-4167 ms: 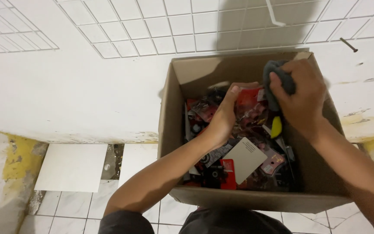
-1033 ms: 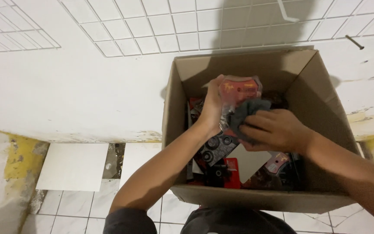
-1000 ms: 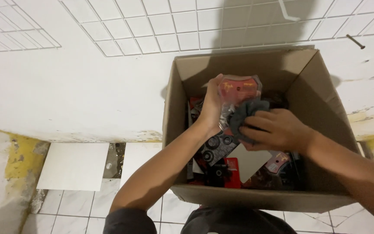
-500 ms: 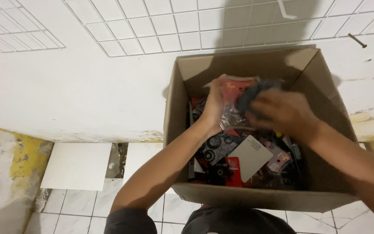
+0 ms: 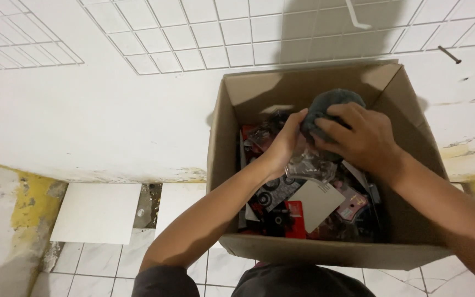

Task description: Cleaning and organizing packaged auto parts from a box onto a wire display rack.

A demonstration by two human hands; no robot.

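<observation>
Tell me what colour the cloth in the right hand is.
Dark grey. The cloth, bunched in the right hand, shows best in the head view.

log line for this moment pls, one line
left hand: holds clear packet | right hand: presses grey cloth on it | place: over open box of packets

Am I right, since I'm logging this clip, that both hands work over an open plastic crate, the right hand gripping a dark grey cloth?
Not quite. The head view shows an open cardboard box, not a plastic crate. The right hand does grip the dark grey cloth, with the left hand alongside.
</observation>
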